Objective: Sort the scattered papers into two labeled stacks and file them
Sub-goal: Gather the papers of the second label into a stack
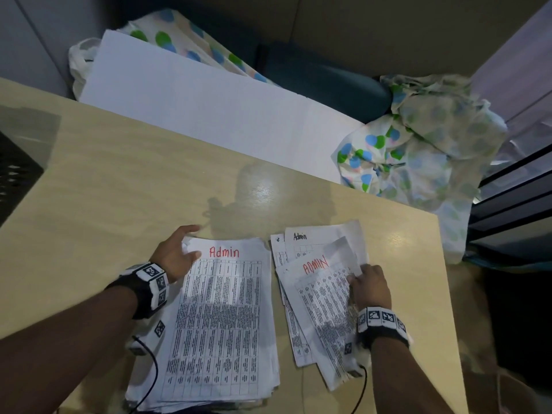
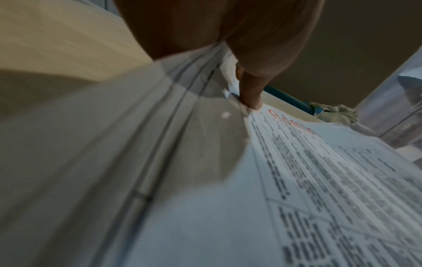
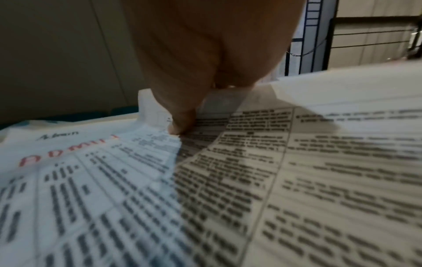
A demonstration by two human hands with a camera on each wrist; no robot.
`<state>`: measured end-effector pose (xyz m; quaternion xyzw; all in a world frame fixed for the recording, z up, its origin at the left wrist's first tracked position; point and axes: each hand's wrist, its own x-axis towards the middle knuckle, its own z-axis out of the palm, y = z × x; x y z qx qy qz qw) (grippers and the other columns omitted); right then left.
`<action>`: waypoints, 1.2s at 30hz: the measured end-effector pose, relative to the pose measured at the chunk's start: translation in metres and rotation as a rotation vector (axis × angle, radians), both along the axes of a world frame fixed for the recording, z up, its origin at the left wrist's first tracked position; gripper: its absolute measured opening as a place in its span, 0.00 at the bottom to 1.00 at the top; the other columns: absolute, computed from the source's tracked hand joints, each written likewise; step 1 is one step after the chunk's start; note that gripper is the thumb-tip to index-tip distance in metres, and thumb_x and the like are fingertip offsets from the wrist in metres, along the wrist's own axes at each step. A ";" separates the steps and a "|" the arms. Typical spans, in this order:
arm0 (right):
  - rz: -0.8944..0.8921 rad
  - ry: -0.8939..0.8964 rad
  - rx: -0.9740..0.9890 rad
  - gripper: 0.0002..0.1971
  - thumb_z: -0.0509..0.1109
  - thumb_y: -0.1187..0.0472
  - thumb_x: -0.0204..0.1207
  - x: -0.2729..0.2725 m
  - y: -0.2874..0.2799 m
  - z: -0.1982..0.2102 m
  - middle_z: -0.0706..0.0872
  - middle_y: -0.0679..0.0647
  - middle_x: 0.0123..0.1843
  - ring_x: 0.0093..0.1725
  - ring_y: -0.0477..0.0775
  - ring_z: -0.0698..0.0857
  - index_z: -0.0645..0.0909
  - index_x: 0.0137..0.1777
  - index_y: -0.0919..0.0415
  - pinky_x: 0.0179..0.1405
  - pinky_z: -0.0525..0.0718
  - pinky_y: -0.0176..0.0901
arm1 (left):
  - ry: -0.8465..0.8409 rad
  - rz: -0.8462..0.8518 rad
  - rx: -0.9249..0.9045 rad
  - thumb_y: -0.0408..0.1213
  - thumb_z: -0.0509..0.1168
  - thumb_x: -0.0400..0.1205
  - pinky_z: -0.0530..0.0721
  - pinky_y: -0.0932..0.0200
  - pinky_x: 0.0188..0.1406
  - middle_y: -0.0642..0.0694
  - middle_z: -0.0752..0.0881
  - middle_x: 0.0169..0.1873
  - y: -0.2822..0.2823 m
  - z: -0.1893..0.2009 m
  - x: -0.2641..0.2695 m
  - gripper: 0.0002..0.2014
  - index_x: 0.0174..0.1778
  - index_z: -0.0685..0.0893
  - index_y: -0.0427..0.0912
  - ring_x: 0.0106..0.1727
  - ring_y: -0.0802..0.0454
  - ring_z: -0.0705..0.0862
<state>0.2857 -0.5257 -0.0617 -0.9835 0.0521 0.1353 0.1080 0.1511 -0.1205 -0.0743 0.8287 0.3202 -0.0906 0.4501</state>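
Two piles of printed table sheets lie on the beige table (image 1: 119, 180). The thick left stack (image 1: 221, 324) has "Admin" in red on top. My left hand (image 1: 183, 246) grips its top-left corner, thumb (image 2: 250, 90) on the top sheet (image 2: 319, 180) and fingers curled over the far edge. The looser right pile (image 1: 313, 297) is fanned out, with sheets marked "Admin" and "ADMIN". My right hand (image 1: 363, 277) pinches a sheet at the pile's right side, whose corner curls upward. In the right wrist view the thumb (image 3: 180, 119) presses on that lifted sheet (image 3: 319, 162).
A large white board (image 1: 209, 106) leans behind the table's far edge. Dotted cloth (image 1: 418, 144) is heaped at the far right corner. A dark mesh tray (image 1: 15, 165) sits at the left edge, and black shelving (image 1: 513, 189) stands to the right. Bare tabletop lies beyond the piles.
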 end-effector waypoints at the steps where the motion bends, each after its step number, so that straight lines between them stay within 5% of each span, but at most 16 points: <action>1: 0.000 -0.040 0.039 0.16 0.67 0.60 0.76 -0.003 -0.002 0.000 0.81 0.60 0.60 0.55 0.66 0.83 0.76 0.63 0.60 0.51 0.83 0.55 | -0.002 -0.004 0.007 0.35 0.69 0.78 0.76 0.59 0.52 0.38 0.81 0.63 0.000 0.000 0.000 0.26 0.69 0.71 0.60 0.53 0.44 0.81; 4: -0.176 -0.130 0.270 0.22 0.66 0.64 0.76 -0.004 -0.006 0.005 0.86 0.59 0.49 0.44 0.64 0.86 0.68 0.68 0.49 0.44 0.82 0.52 | -0.008 -0.008 -0.001 0.36 0.69 0.78 0.77 0.58 0.55 0.38 0.80 0.66 0.000 -0.002 0.000 0.26 0.69 0.71 0.60 0.59 0.42 0.81; 6: -0.259 -0.124 0.374 0.23 0.67 0.64 0.78 -0.004 -0.009 0.009 0.84 0.56 0.47 0.42 0.60 0.83 0.68 0.71 0.51 0.43 0.81 0.50 | -0.018 -0.007 0.002 0.36 0.70 0.78 0.77 0.57 0.58 0.38 0.80 0.66 0.000 -0.002 -0.001 0.26 0.69 0.71 0.59 0.64 0.40 0.80; 9: -0.201 -0.036 0.304 0.11 0.63 0.59 0.83 -0.009 -0.011 0.017 0.87 0.66 0.47 0.41 0.62 0.81 0.79 0.58 0.66 0.41 0.79 0.48 | -0.016 -0.015 0.008 0.36 0.69 0.79 0.74 0.59 0.56 0.38 0.80 0.66 -0.001 0.000 -0.002 0.25 0.70 0.72 0.57 0.65 0.40 0.79; 13: -0.152 0.024 0.244 0.19 0.62 0.48 0.78 -0.013 -0.008 0.005 0.84 0.65 0.43 0.43 0.67 0.85 0.80 0.46 0.67 0.38 0.79 0.49 | -0.017 -0.014 -0.001 0.36 0.68 0.78 0.74 0.59 0.54 0.40 0.81 0.65 -0.001 0.002 -0.004 0.25 0.70 0.72 0.58 0.65 0.40 0.80; 15: -0.118 0.058 0.146 0.25 0.64 0.41 0.71 -0.012 -0.005 -0.007 0.85 0.66 0.50 0.47 0.65 0.85 0.82 0.48 0.66 0.47 0.86 0.53 | -0.016 -0.016 -0.014 0.36 0.68 0.78 0.74 0.59 0.53 0.41 0.80 0.67 -0.001 0.002 -0.005 0.25 0.70 0.71 0.58 0.64 0.39 0.80; 18: -0.082 0.091 0.076 0.25 0.74 0.52 0.70 -0.016 0.010 -0.008 0.76 0.62 0.64 0.60 0.64 0.79 0.77 0.64 0.65 0.62 0.81 0.54 | -0.027 -0.029 -0.026 0.33 0.67 0.78 0.75 0.59 0.48 0.42 0.77 0.70 -0.001 0.002 -0.009 0.27 0.71 0.68 0.57 0.60 0.40 0.82; 20: -0.122 0.130 0.168 0.25 0.74 0.58 0.71 -0.022 0.021 -0.001 0.77 0.60 0.62 0.54 0.61 0.82 0.73 0.66 0.64 0.54 0.85 0.52 | -0.029 -0.035 -0.033 0.32 0.67 0.78 0.75 0.60 0.44 0.40 0.76 0.71 -0.001 0.003 -0.012 0.29 0.72 0.67 0.56 0.50 0.44 0.82; 23: -0.219 0.135 0.308 0.22 0.70 0.61 0.75 -0.028 0.028 0.003 0.83 0.57 0.46 0.31 0.58 0.86 0.65 0.65 0.57 0.28 0.86 0.49 | -0.032 -0.038 -0.042 0.29 0.67 0.78 0.73 0.60 0.48 0.40 0.75 0.71 0.002 0.003 -0.015 0.29 0.73 0.67 0.53 0.48 0.46 0.79; 25: -0.210 0.088 0.321 0.21 0.69 0.58 0.76 -0.033 0.025 0.002 0.85 0.57 0.44 0.33 0.62 0.87 0.65 0.65 0.52 0.33 0.88 0.53 | -0.047 -0.044 -0.059 0.29 0.67 0.77 0.73 0.59 0.51 0.41 0.76 0.70 0.004 0.002 -0.018 0.28 0.71 0.69 0.51 0.55 0.44 0.79; 27: -0.179 0.005 0.264 0.12 0.65 0.56 0.78 -0.034 0.018 0.006 0.87 0.59 0.45 0.38 0.62 0.85 0.74 0.60 0.55 0.38 0.85 0.51 | -0.063 -0.036 -0.080 0.29 0.68 0.76 0.73 0.59 0.51 0.42 0.79 0.66 0.007 0.001 -0.021 0.24 0.66 0.72 0.52 0.59 0.42 0.81; 31: -0.287 -0.277 0.458 0.07 0.65 0.59 0.80 -0.027 0.006 0.040 0.86 0.66 0.41 0.37 0.63 0.82 0.79 0.46 0.63 0.37 0.80 0.52 | -0.102 0.000 -0.126 0.31 0.70 0.76 0.77 0.57 0.50 0.45 0.83 0.60 0.011 -0.003 -0.027 0.19 0.56 0.76 0.57 0.56 0.43 0.83; 34: -0.419 -0.463 0.641 0.12 0.65 0.55 0.81 -0.015 0.002 0.075 0.84 0.65 0.44 0.42 0.62 0.80 0.80 0.50 0.67 0.40 0.75 0.49 | -0.121 0.065 -0.177 0.36 0.71 0.77 0.81 0.51 0.58 0.45 0.82 0.61 0.009 -0.001 -0.029 0.18 0.59 0.76 0.56 0.59 0.43 0.82; 36: -0.396 -0.434 0.681 0.16 0.64 0.53 0.81 -0.011 0.005 0.086 0.84 0.63 0.49 0.46 0.60 0.81 0.81 0.58 0.66 0.44 0.73 0.49 | -0.152 0.106 -0.222 0.41 0.70 0.79 0.78 0.51 0.60 0.45 0.79 0.64 0.007 0.000 -0.029 0.17 0.61 0.75 0.54 0.63 0.45 0.79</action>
